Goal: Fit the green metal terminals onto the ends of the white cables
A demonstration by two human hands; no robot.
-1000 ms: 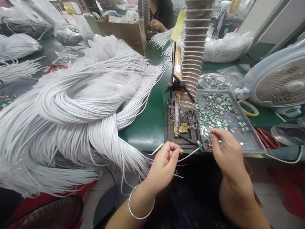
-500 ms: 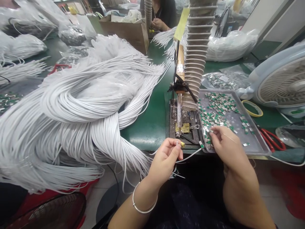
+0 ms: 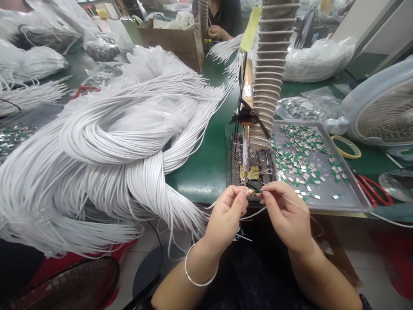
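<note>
1. Closest in, I've got my left hand (image 3: 226,219), silver bangle (image 3: 200,271) on the wrist, pinched shut on a white wire (image 3: 254,214) with a small yellow tip (image 3: 251,192).
2. My right hand (image 3: 285,213) is right up against it, pinched tight on a tiny green-and-silver piece (image 3: 258,191). Both sit just above the desk's front edge, and that piece is too small to make out properly.
3. Just past my hands is a dark soldering station (image 3: 251,172), with a soldering iron (image 3: 247,90) standing upright beside a ribbed hose (image 3: 269,73).
4. To the right, a metal tray (image 3: 355,193) holds loads of loose green-and-silver pieces (image 3: 300,159). Red scissors (image 3: 374,189) and yellow tape (image 3: 345,146) lie beyond its edge, next to a fan (image 3: 383,112).
5. To the left, a huge bundle of white cables (image 3: 97,142) covers the green desk (image 3: 200,181).
6. Far off, a co-worker (image 3: 219,32) works behind a cardboard box (image 3: 171,43).
</note>
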